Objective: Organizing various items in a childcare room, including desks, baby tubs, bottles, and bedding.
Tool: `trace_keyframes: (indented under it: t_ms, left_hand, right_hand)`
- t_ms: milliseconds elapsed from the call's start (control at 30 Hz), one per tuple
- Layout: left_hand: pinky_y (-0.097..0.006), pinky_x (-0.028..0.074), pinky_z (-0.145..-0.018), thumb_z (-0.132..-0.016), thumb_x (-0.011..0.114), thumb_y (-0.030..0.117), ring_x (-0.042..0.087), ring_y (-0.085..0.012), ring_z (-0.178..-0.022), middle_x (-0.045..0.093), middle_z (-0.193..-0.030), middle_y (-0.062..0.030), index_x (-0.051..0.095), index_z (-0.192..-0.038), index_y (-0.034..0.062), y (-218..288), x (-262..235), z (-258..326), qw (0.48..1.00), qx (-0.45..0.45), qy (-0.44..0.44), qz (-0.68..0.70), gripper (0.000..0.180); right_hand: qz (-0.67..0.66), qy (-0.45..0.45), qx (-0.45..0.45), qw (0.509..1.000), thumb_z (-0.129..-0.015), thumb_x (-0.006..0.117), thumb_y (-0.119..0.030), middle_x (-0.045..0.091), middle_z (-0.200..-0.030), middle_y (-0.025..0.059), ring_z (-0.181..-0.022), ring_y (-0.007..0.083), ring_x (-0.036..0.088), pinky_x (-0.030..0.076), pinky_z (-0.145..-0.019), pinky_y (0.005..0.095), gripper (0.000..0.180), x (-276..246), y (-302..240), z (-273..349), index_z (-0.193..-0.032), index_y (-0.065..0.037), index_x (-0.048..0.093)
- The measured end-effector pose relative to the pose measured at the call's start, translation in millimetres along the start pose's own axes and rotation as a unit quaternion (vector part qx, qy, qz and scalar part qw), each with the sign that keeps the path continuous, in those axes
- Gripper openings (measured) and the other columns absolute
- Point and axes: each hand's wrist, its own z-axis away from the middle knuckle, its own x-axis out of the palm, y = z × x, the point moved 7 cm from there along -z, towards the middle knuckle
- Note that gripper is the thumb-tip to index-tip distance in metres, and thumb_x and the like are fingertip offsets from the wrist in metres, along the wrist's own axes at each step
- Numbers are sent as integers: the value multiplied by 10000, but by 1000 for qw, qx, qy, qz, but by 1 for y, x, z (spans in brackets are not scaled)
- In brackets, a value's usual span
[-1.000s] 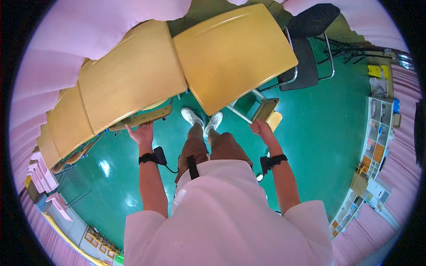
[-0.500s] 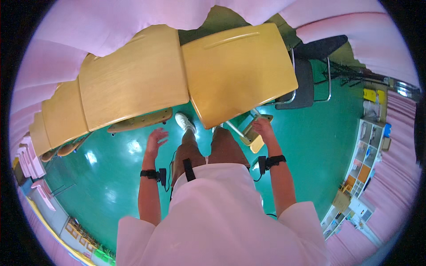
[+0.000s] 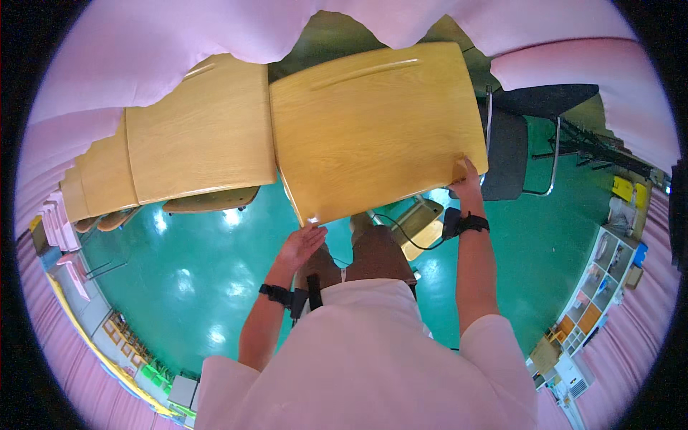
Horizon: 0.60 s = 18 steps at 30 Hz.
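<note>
In front of me is a wooden-topped desk (image 3: 373, 129), set at a slight angle, with a shallow groove along its far side. My right hand (image 3: 467, 183) grips its near right corner, the thumb on top and the other fingers hidden under the edge. At the near left corner, my left hand (image 3: 301, 245) touches the desk's edge with its fingers stretched out, not wrapped round it. A second wooden desk (image 3: 201, 136) stands directly to the left. Below the front edge, between my hands, a low wooden chair (image 3: 423, 226) partly shows.
A dark metal-framed chair (image 3: 505, 154) stands close against the desk's right side. Pink curtains (image 3: 179, 43) hang over the far edges. A chair seat (image 3: 211, 201) juts from under the left desk. White shelves (image 3: 595, 287) line the right; pink chairs (image 3: 61, 222) stand far left.
Both hands have come forward from hanging in the air to the desk's near corners. My right hand has closed on the edge. The view has shifted slightly, bringing the desk closer.
</note>
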Motion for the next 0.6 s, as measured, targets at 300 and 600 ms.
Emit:
trace_keyframes:
  t_ms: [300,600]
  left_hand:
    - [-333,519,-769,-835,598,108,613,-281,-891,626,-994,-135,576,-982,-55,14,30,-11,936,251,107,-224,221]
    - [-243,516,-689,-869,529,102,624,-182,-819,623,-940,-114,569,-1003,-53,1,36,-3,959,250,129,35,208]
  right_hand:
    - [-18,-45,-17,999,-849,611,-288,525,-1202,56,-1091,251,516,451,-897,455,438,-37,1,-36,-1224,-127,452]
    - [85,-41,-48,994,-843,588,-418,512,-1226,62,-1124,268,499,437,-894,474,505,-34,4,-24,-1234,-131,449]
